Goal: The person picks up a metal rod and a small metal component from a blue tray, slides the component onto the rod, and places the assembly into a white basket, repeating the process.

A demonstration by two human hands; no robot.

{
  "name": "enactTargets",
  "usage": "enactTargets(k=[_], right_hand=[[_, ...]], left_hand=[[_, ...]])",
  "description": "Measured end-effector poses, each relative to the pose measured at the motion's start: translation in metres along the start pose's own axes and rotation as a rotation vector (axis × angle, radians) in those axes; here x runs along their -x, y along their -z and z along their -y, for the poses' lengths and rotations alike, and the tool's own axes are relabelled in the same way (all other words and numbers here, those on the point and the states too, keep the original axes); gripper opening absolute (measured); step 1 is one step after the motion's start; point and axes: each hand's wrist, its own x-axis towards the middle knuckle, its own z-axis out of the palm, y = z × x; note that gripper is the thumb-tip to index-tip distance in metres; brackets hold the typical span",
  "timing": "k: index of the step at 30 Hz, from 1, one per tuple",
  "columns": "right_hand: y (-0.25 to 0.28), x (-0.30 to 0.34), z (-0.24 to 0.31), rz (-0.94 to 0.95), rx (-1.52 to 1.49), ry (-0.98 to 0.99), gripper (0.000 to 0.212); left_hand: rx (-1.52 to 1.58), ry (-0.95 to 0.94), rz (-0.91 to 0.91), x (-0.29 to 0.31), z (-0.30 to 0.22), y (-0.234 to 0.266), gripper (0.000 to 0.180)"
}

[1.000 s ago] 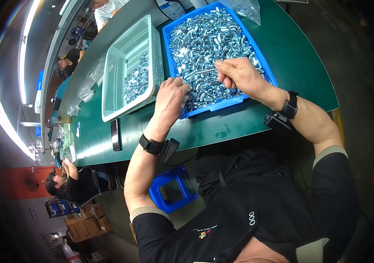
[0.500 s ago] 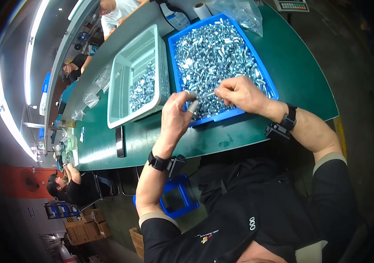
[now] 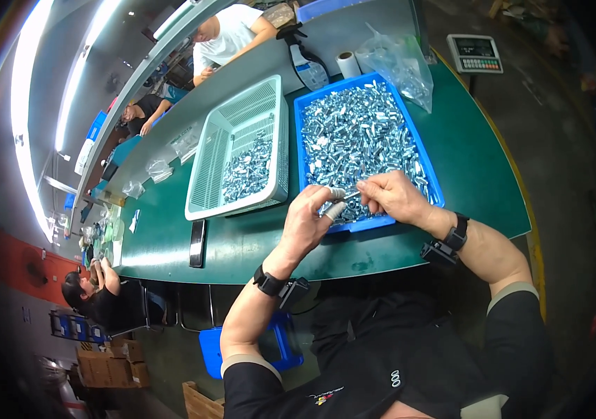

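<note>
Over the near end of a blue tray [image 3: 303, 150], both my hands meet around a small shiny metal piece [image 3: 351, 196]. My left hand [image 3: 308, 220], with white coverings on its thumb and forefinger, pinches one end of it. The thumb and forefinger of my right hand [image 3: 397, 199] close at its other end. The piece's exact shape is too small to make out. Many short silvery metal parts [image 3: 354, 133] fill the tray. Left of it, a pale green slotted basket [image 3: 280, 140] holds a smaller heap of similar parts [image 3: 248, 171].
A black phone [image 3: 198, 244] lies on the green table [image 3: 298, 255] near the basket. Behind the tray stand a spray bottle [image 3: 308, 66], a white roll [image 3: 347, 65] and a clear plastic bag [image 3: 403, 66]. A digital scale [image 3: 476, 54] is at far right. Co-workers sit beyond the partition and at left.
My view has shifted, so the table and trays appear lower. Both hands stay together over the tray's near end, the metal piece still between their fingertips.
</note>
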Motion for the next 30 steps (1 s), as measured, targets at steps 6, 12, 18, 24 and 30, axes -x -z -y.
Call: enactTargets(k=[6, 12, 18, 24, 30], right_hand=[[-0.002, 0.003, -0.007, -0.012, -0.070, 0.018, 0.048], [0.000, -0.005, -0.009, -0.151, -0.129, 0.040, 0.040], [0.008, -0.009, -0.008, -0.218, -0.229, 0.007, 0.041], [0.001, -0.006, -0.006, -0.196, -0.189, 0.000, 0.041], [0.000, -0.002, -0.006, -0.193, -0.175, 0.013, 0.043]], left_hand=[[0.044, -0.054, -0.029, -0.004, -0.017, -0.008, 0.018], [-0.104, -0.127, -0.135, -0.001, 0.014, 0.012, 0.021], [-0.530, -0.070, -0.309, -0.023, 0.028, 0.080, 0.035], [-0.475, -0.058, 0.136, -0.009, 0.049, 0.006, 0.028], [-0.401, 0.004, 0.127, -0.005, 0.055, -0.007, 0.029]])
